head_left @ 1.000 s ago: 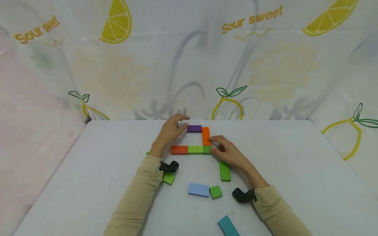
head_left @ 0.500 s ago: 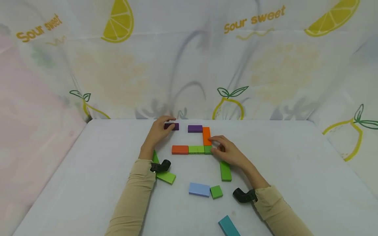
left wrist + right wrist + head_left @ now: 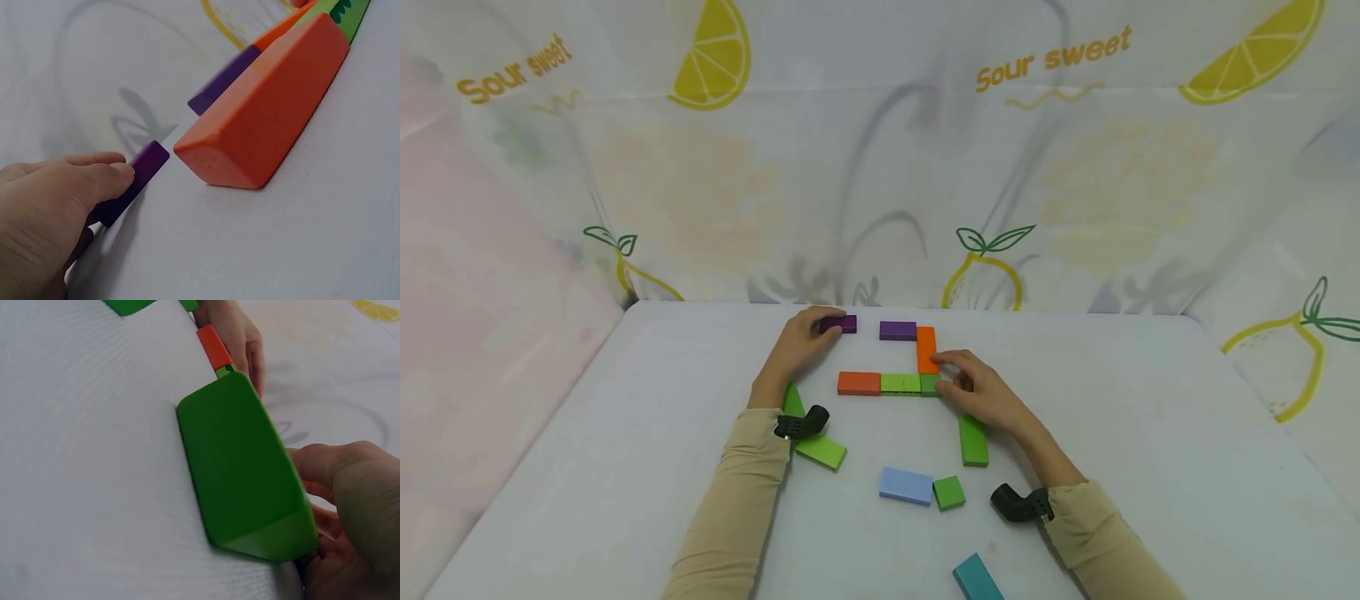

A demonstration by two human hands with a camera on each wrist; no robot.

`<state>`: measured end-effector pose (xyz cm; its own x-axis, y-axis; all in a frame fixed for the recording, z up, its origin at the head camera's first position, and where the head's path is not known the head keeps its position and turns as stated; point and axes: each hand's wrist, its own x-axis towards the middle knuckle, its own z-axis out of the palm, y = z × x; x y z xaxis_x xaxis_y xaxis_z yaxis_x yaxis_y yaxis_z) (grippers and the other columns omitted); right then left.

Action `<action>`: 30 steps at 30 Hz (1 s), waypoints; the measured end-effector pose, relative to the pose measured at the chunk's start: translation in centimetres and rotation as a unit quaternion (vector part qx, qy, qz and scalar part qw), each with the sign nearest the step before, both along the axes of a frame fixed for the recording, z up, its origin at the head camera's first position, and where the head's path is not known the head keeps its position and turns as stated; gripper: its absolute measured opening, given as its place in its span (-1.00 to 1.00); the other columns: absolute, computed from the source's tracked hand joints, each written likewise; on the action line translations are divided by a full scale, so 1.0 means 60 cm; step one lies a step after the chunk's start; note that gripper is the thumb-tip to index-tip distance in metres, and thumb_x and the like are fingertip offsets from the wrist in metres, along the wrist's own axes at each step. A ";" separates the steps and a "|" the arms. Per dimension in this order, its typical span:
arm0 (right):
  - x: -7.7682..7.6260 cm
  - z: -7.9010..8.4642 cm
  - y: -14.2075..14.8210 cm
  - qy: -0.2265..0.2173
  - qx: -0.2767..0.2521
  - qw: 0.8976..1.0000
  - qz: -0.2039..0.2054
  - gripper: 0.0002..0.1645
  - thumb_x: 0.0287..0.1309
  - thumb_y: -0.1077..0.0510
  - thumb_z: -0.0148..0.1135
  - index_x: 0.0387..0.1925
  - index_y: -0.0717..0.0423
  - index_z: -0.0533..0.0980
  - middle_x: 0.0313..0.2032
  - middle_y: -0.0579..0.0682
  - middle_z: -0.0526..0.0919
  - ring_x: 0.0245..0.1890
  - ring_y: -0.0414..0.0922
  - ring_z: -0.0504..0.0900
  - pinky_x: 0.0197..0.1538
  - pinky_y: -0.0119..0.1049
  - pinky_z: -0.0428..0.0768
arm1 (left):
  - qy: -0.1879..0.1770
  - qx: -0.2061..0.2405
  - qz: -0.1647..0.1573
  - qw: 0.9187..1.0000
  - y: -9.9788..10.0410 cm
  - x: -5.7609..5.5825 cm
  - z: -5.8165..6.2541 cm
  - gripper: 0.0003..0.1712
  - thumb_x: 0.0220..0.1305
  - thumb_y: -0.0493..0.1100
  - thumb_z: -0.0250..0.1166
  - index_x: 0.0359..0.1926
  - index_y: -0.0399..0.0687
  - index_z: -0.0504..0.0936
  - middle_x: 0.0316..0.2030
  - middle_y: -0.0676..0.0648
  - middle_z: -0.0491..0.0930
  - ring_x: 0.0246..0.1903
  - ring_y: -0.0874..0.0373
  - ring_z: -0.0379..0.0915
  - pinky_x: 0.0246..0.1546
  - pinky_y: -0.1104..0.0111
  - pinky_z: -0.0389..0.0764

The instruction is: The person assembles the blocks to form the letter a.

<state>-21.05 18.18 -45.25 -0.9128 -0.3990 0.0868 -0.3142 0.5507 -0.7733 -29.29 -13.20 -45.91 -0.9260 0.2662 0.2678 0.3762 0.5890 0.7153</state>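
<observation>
At the table's back left, my left hand (image 3: pixel 793 348) pinches a dark purple toy block (image 3: pixel 848 324), its thumb along the near side. A second purple block (image 3: pixel 897 332) lies to the right, apart from the first, its right end against an orange block (image 3: pixel 926 348). Below them runs a row: a red-orange block (image 3: pixel 859 383), a light green block (image 3: pixel 900 384) and a small green block (image 3: pixel 928 385). My right hand (image 3: pixel 983 390) has bent fingers, with fingertips at the right edges of the orange and small green blocks. In the left wrist view, the red-orange block (image 3: pixel 262 119) looms large.
A long green block (image 3: pixel 973 442) lies below my right hand. Nearer are a light blue block (image 3: pixel 906 486), a green square block (image 3: pixel 949 493) and a teal block (image 3: pixel 977 577). Under my left wrist lie a lime block (image 3: pixel 822 452) and a green piece (image 3: pixel 792 400). A printed cloth hangs behind.
My left hand has left the end of the purple block beside the orange one and moved left to the dark purple block. My right hand stays in place. The head view shifted slightly.
</observation>
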 end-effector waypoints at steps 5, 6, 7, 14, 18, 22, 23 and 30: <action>0.001 0.001 0.001 0.000 0.010 1.000 -0.003 -0.49 0.26 0.08 0.17 0.23 0.05 0.40 0.13 0.06 0.46 -0.35 -0.16 0.37 -0.32 -0.46 0.36 | 0.004 -0.010 -0.009 1.000 0.001 -0.002 -0.001 -0.64 0.27 -0.23 0.21 0.09 -0.14 0.57 0.20 -0.18 0.45 0.30 -0.10 0.25 0.35 0.08 0.19; 0.001 0.001 0.001 0.000 0.011 1.000 -0.002 -0.49 0.26 0.07 0.17 0.23 0.03 0.40 0.12 0.05 0.46 -0.35 -0.16 0.37 -0.32 -0.45 0.36 | 0.005 -0.012 -0.009 1.000 0.001 -0.002 -0.001 -0.64 0.27 -0.24 0.20 0.10 -0.15 0.57 0.22 -0.18 0.44 0.31 -0.10 0.23 0.36 0.07 0.18; 0.001 0.002 0.001 -0.001 0.010 1.000 -0.001 -0.49 0.26 0.06 0.16 0.23 0.02 0.40 0.12 0.05 0.46 -0.34 -0.16 0.37 -0.31 -0.45 0.36 | 0.005 -0.013 -0.010 1.000 0.001 -0.002 0.000 -0.64 0.28 -0.24 0.20 0.10 -0.16 0.57 0.23 -0.18 0.42 0.32 -0.11 0.22 0.36 0.06 0.17; 0.003 0.005 0.001 -0.001 0.002 1.000 0.004 -0.48 0.26 0.05 0.16 0.23 0.05 0.39 0.13 0.08 0.45 -0.34 -0.14 0.37 -0.32 -0.44 0.36 | 0.006 -0.019 -0.008 1.000 0.002 0.000 0.002 -0.63 0.30 -0.25 0.15 0.11 -0.17 0.57 0.20 -0.19 0.46 0.30 -0.12 0.25 0.35 0.06 0.19; 0.003 0.005 0.001 -0.003 0.009 1.000 0.002 -0.49 0.26 0.05 0.16 0.23 0.02 0.39 0.13 0.06 0.45 -0.33 -0.14 0.37 -0.30 -0.44 0.37 | 0.006 -0.024 -0.005 1.000 0.003 0.000 0.003 -0.62 0.29 -0.26 0.14 0.12 -0.17 0.57 0.17 -0.20 0.48 0.27 -0.13 0.28 0.34 0.07 0.21; 0.004 0.007 0.000 -0.004 0.011 1.000 0.000 -0.49 0.26 0.06 0.17 0.23 0.01 0.40 0.13 0.05 0.45 -0.33 -0.14 0.38 -0.30 -0.44 0.37 | 0.005 -0.024 -0.002 1.000 0.003 0.003 0.004 -0.62 0.29 -0.27 0.14 0.12 -0.16 0.57 0.15 -0.19 0.49 0.25 -0.12 0.31 0.32 0.07 0.23; 0.004 0.008 0.000 -0.005 0.010 1.000 0.001 -0.49 0.26 0.06 0.17 0.23 0.02 0.40 0.13 0.05 0.45 -0.33 -0.14 0.38 -0.30 -0.44 0.37 | 0.006 -0.023 -0.002 1.000 0.003 0.004 0.004 -0.63 0.29 -0.27 0.14 0.11 -0.16 0.57 0.15 -0.19 0.50 0.25 -0.12 0.32 0.32 0.07 0.24; 0.005 0.008 0.000 -0.008 0.002 1.000 0.000 -0.46 0.26 0.08 0.16 0.25 0.10 0.37 0.14 0.11 0.44 -0.33 -0.14 0.37 -0.34 -0.46 0.34 | 0.020 -0.006 -0.018 1.000 0.003 0.004 0.003 -0.67 0.26 -0.27 0.20 0.05 -0.15 0.61 0.09 -0.18 0.54 0.20 -0.09 0.38 0.30 0.10 0.27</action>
<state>-20.74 18.18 -44.78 -0.9141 -0.3996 0.0695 -0.3013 0.5542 -0.7759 -29.06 -13.04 -45.70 -0.9042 0.3032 0.3008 0.4257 0.5833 0.6917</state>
